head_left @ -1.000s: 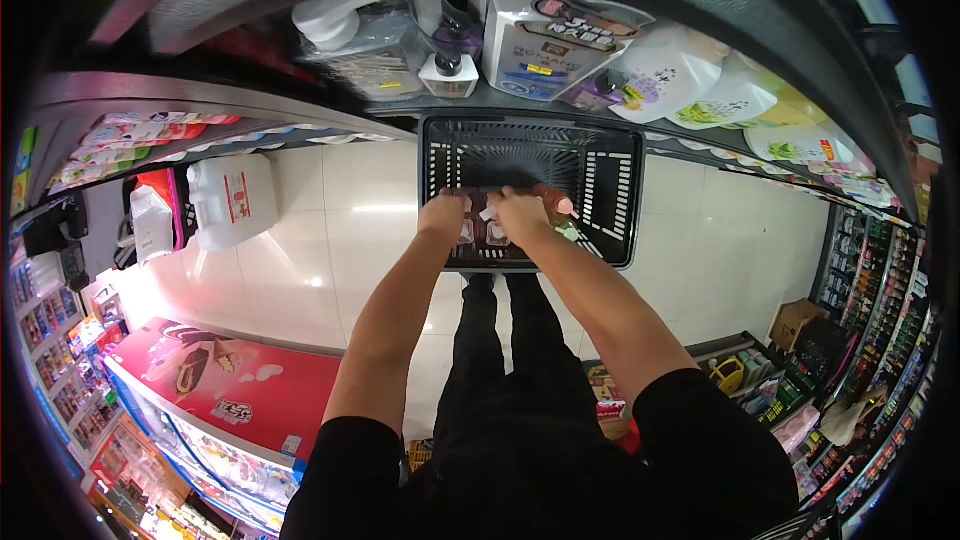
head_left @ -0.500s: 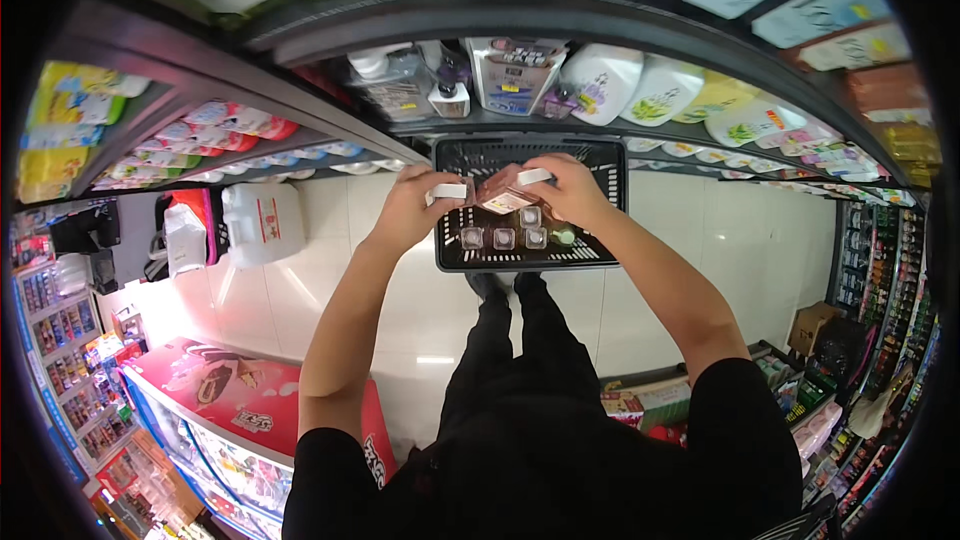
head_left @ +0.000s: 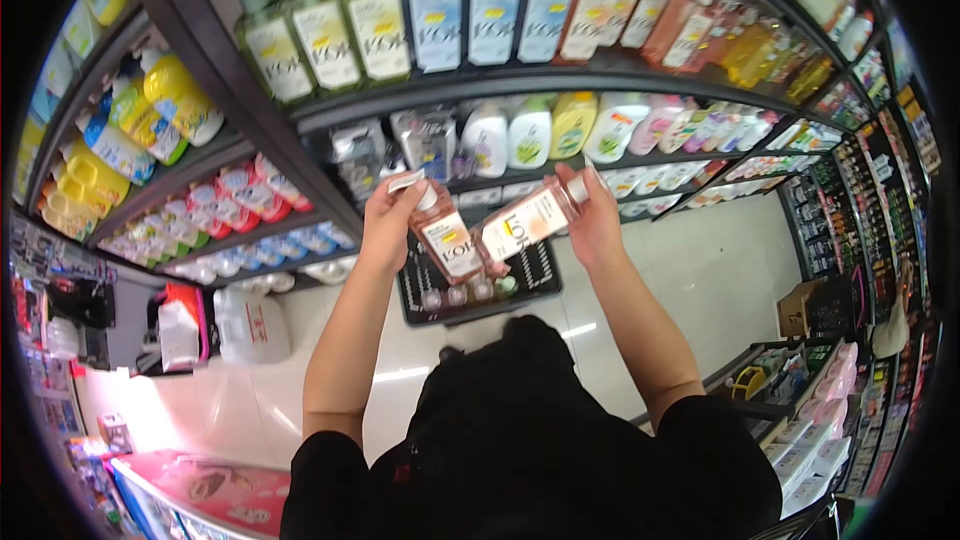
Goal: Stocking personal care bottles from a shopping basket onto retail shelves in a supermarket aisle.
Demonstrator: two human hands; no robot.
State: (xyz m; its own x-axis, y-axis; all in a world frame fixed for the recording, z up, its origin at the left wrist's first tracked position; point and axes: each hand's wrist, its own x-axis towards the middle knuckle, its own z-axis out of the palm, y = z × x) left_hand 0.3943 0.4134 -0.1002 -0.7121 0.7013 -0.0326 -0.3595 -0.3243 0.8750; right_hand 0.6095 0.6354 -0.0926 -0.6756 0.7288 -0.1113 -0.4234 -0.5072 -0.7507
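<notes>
My left hand (head_left: 388,220) grips a pink pump bottle (head_left: 445,240) with a white label, held slanted. My right hand (head_left: 592,215) holds a second pink bottle (head_left: 525,222) of the same kind, lying nearly sideways, its base close to the first bottle. Both are raised in front of the shop shelves. Below them on the floor stands a black wire basket (head_left: 540,280) with several more pink bottles (head_left: 470,292) in it.
Shelves (head_left: 470,90) of pump bottles in green, blue, pink and orange run above and ahead. Detergent pouches and yellow bottles (head_left: 175,100) fill the left shelves. A white jug (head_left: 250,325) stands on the tiled floor at left. More racks line the right aisle.
Both hands have risen from the basket, each with a pink bottle, up to shelf height. My view has tilted upward, bringing the upper shelves in.
</notes>
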